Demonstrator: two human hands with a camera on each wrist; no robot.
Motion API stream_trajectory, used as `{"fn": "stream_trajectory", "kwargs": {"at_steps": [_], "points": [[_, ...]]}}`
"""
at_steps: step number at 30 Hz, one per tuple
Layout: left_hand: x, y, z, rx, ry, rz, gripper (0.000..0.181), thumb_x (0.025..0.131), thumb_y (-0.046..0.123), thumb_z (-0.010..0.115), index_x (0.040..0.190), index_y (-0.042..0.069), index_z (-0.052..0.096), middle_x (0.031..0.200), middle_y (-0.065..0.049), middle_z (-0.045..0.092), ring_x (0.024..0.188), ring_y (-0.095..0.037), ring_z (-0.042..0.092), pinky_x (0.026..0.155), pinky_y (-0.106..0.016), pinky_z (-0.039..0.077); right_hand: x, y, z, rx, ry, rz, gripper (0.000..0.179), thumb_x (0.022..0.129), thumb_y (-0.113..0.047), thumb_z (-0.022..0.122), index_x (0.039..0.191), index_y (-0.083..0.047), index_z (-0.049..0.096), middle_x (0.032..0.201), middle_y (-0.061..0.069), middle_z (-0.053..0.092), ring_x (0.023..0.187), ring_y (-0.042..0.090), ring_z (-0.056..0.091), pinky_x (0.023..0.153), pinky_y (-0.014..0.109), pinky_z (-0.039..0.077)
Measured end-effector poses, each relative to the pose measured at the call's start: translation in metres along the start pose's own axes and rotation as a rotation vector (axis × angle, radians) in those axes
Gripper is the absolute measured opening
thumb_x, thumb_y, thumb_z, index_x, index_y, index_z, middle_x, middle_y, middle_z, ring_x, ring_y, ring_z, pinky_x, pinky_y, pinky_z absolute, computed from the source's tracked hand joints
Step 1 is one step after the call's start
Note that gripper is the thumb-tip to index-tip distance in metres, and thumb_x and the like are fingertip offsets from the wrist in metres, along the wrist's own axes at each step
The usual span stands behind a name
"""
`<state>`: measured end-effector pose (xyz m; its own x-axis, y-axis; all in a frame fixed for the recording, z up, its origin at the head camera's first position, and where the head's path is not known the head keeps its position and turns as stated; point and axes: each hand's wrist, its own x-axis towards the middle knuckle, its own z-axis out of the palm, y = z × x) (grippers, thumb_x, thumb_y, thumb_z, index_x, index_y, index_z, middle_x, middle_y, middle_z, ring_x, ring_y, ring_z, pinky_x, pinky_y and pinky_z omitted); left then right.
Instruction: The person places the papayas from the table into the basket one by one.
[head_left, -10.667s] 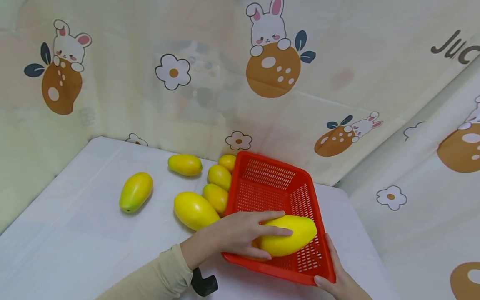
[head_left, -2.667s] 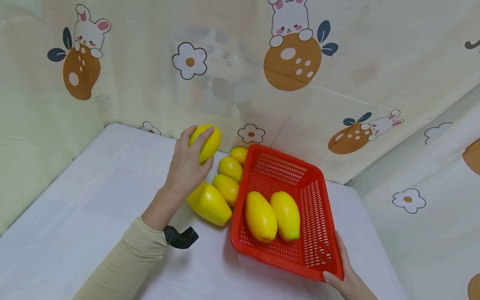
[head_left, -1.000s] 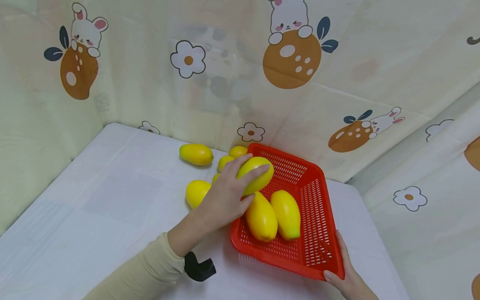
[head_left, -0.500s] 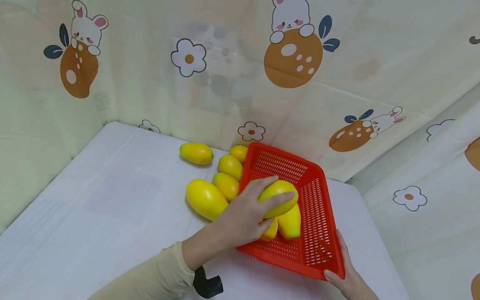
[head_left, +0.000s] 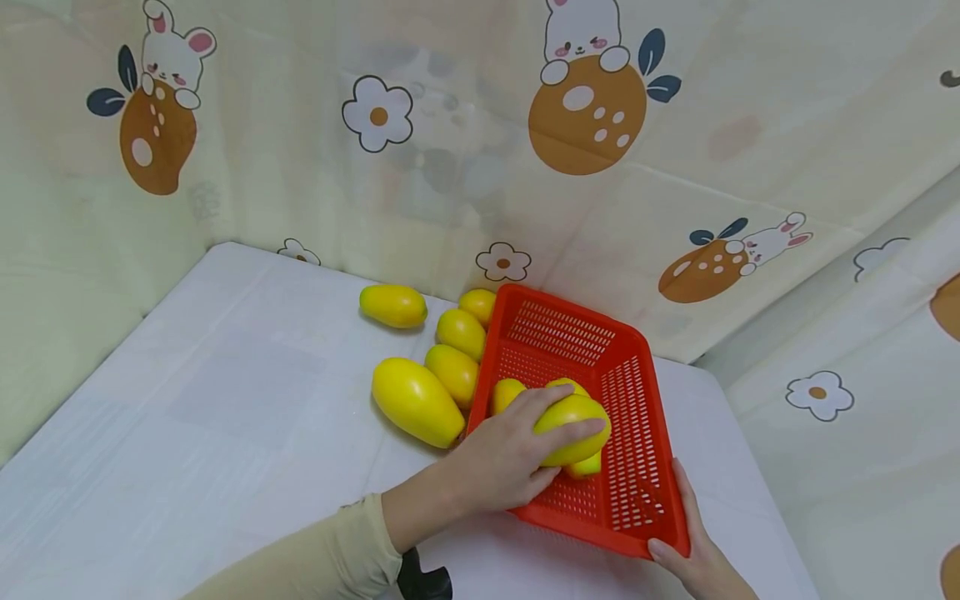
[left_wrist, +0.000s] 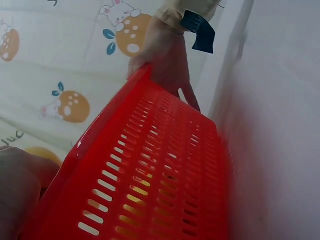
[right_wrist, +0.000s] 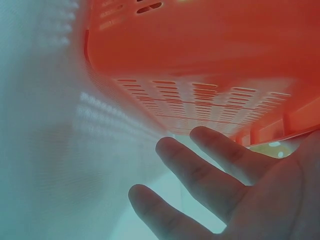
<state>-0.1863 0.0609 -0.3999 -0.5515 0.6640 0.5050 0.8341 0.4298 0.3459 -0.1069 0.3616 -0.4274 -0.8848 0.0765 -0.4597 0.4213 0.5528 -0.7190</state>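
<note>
My left hand (head_left: 510, 454) grips a yellow mango (head_left: 581, 421) from above, fingers spread over it, low inside the red plastic basket (head_left: 648, 417). Beneath and beside that fruit lie two other mangoes, partly covered by the hand; the end of one mango (head_left: 507, 393) shows at the left wall. At the basket's near right corner my right hand (head_left: 701, 542) holds the rim, thumb on top and fingers outside. In the right wrist view several fingers (right_wrist: 200, 170) stretch beside the slotted basket wall (right_wrist: 200, 100). The left wrist view shows the right hand (left_wrist: 170, 65) at the rim.
Left of the basket several mangoes rest on the white table (head_left: 247, 400): a large mango (head_left: 416, 402) near its wall, smaller ones in a row behind, and a mango (head_left: 393, 306) at the back edge. A printed curtain (head_left: 450, 167) hangs behind the table.
My left hand has carried the mango rightward from above the table, over the basket's left rim, and down onto the two mangoes inside. The right hand has kept its hold on the corner.
</note>
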Motion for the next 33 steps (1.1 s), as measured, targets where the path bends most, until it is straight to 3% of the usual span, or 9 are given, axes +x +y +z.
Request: {"fn": "stream_trajectory", "kwargs": {"at_steps": [8,12,17,23,29,33], "points": [[-0.0001,-0.0008,0.0033,0.019,-0.025,-0.037,0.072,0.088,0.028,0.065,0.146,0.039,0.023,0.15,-0.006,0.026,0.133,-0.018,0.036,0.084,-0.019,0.052,0.0011,0.0011,-0.0009,0.002,-0.005,-0.002,0.103,0.088,-0.035,0.062,0.138,-0.054,-0.027,0.153,0.015,0.01,0.122,0.03,0.041,0.088,0.042,0.054],[-0.0003,-0.0011,0.0054,0.035,-0.002,-0.141,0.07,0.087,0.027,0.066,0.143,0.035,0.026,0.15,-0.007,0.025,0.127,-0.021,0.042,0.078,-0.019,0.054,0.0015,0.0018,-0.0015,-0.004,-0.008,-0.007,0.102,0.089,-0.035,0.061,0.138,-0.054,-0.027,0.153,0.015,0.008,0.123,0.031,0.04,0.088,0.043,0.054],[-0.0006,-0.0018,0.007,0.023,0.072,-0.256,0.063,0.086,0.024,0.068,0.139,0.033,0.034,0.148,-0.009,0.024,0.126,-0.024,0.042,0.089,-0.027,0.053,0.0008,0.0009,-0.0004,-0.012,-0.003,-0.004,0.103,0.088,-0.036,0.061,0.137,-0.054,-0.028,0.153,0.015,0.007,0.124,0.032,0.039,0.088,0.042,0.054],[-0.0015,-0.0015,0.0066,0.052,0.098,-0.281,0.067,0.086,0.026,0.07,0.143,0.036,0.037,0.142,-0.01,0.027,0.125,-0.023,0.039,0.087,-0.024,0.053,-0.0008,-0.0006,-0.0001,-0.011,0.002,0.008,0.103,0.088,-0.036,0.061,0.137,-0.054,-0.028,0.153,0.015,0.007,0.124,0.032,0.038,0.089,0.043,0.054],[-0.0008,-0.001,0.0073,0.097,0.052,-0.32,0.061,0.085,0.033,0.07,0.137,0.029,0.038,0.135,-0.008,0.035,0.118,-0.022,0.045,0.08,-0.022,0.054,-0.001,0.0003,0.0003,-0.011,0.004,0.011,0.102,0.088,-0.036,0.061,0.137,-0.055,-0.027,0.153,0.015,0.009,0.123,0.031,0.039,0.089,0.043,0.054],[-0.0008,-0.0008,0.0076,0.106,0.025,-0.301,0.057,0.085,0.034,0.07,0.135,0.03,0.042,0.135,-0.008,0.036,0.117,-0.021,0.046,0.079,-0.023,0.055,-0.0011,-0.0005,0.0013,-0.015,0.007,0.013,0.103,0.088,-0.037,0.061,0.137,-0.055,-0.027,0.153,0.015,0.009,0.123,0.03,0.04,0.089,0.043,0.054]]}}
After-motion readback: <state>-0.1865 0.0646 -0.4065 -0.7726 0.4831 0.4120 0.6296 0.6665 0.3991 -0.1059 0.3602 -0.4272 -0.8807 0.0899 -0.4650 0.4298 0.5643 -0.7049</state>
